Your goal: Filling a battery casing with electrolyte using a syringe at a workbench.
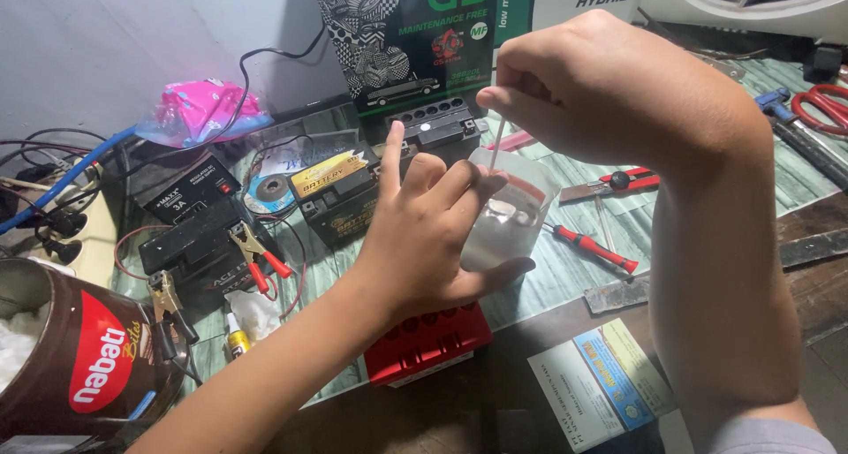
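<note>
My left hand (pixel 424 233) grips a small clear plastic cup (pixel 512 215) with a red band near its rim, held above the table. Something pale lies inside the cup. My right hand (pixel 601 92) pinches a thin white stick (pixel 497 140) from above, and its lower end dips into the cup. A red flat box (pixel 428 344) lies on the table just below my left hand. Small black batteries (pixel 340 193) stand behind the cup.
Left: a brown round tin (pixel 79 357), a black charger with red clamps (pixel 252 255), cables and a pink bag (pixel 203 109). Right: red-handled screwdrivers (pixel 592 246), a cutter (pixel 618 182), scissors (pixel 821 105). Printed leaflets (pixel 601 383) lie near the front edge.
</note>
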